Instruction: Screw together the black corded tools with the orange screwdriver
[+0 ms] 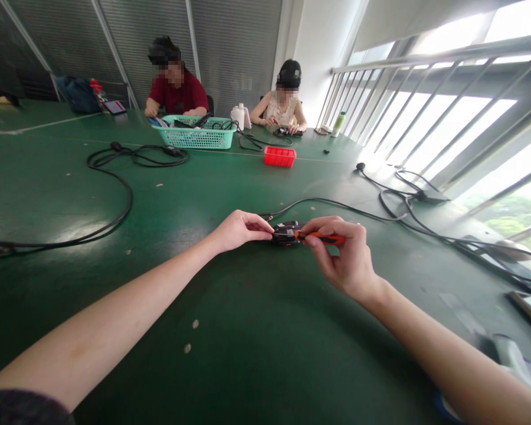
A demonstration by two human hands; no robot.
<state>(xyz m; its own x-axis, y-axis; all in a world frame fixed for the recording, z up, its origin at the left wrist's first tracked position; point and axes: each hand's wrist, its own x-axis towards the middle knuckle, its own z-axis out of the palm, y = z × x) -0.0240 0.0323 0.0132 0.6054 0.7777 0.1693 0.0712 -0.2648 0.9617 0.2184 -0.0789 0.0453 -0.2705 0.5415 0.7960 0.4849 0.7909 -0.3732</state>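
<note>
My right hand is closed round the orange and black handle of a screwdriver. The thin shaft points left, across a small black device lying on the green table. At the left end of that device, my left hand pinches with thumb and fingertips, close to the screwdriver's tip. Whatever sits between those fingertips is too small to make out. My fingers partly cover the device, so its exact kind does not show.
Black cables run behind the device and along the right, with another cable at left. A red tray and a teal basket stand farther back. Two people sit across the table. A metal railing lines the right.
</note>
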